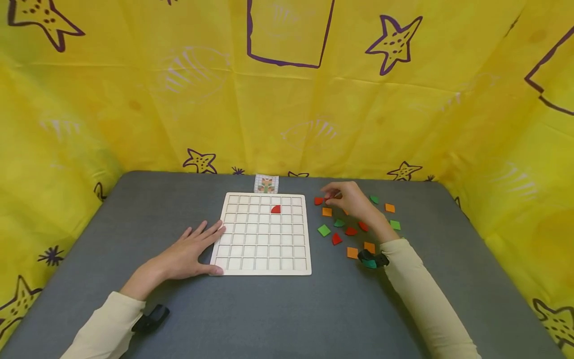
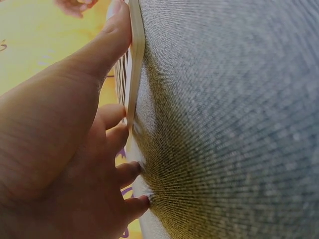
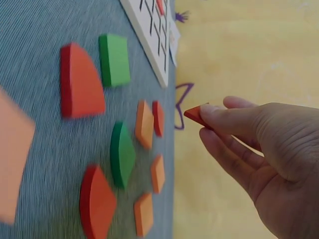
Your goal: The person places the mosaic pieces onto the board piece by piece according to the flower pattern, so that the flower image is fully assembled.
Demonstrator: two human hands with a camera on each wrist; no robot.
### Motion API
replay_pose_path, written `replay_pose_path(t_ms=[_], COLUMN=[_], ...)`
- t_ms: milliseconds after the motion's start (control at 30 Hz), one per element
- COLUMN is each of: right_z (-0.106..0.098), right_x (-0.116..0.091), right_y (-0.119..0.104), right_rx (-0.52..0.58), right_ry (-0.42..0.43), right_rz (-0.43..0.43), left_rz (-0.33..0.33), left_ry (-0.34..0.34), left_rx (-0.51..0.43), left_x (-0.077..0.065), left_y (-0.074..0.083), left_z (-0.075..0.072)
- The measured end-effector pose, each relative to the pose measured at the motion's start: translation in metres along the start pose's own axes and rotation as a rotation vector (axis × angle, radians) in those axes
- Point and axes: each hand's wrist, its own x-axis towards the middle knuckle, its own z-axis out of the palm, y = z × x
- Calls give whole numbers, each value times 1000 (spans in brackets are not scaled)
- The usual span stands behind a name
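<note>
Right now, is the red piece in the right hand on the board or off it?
Off: the right hand pinches the red piece, and the head view shows that hand right of the board.

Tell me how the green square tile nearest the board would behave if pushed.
The green square tile would probably slide rather than roll, since it lies flat with straight edges. Its thick, crisp sides suggest stiffness. It is likely light: the right hand pinches a similarly small red piece.
</note>
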Motion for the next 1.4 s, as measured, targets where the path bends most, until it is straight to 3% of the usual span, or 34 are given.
replay_pose_path(t_ms=[333, 600, 900, 1400], right_z=[22, 44, 64, 90], right_x=[23, 45, 60, 81], right_y=[-10, -23, -43, -57], right_rx=[31, 44, -3, 73], right_ry=[-16, -55, -162, -145], right_rz=[-31, -103, -153, -173], left_rz=[2, 7, 10, 27], left_ry=[3, 15, 18, 28], left_rx=[-5, -12, -20, -22], left_x=[0, -2, -2, 0], left_y=[1, 0, -2, -3], left_z=[-1, 1, 2, 3])
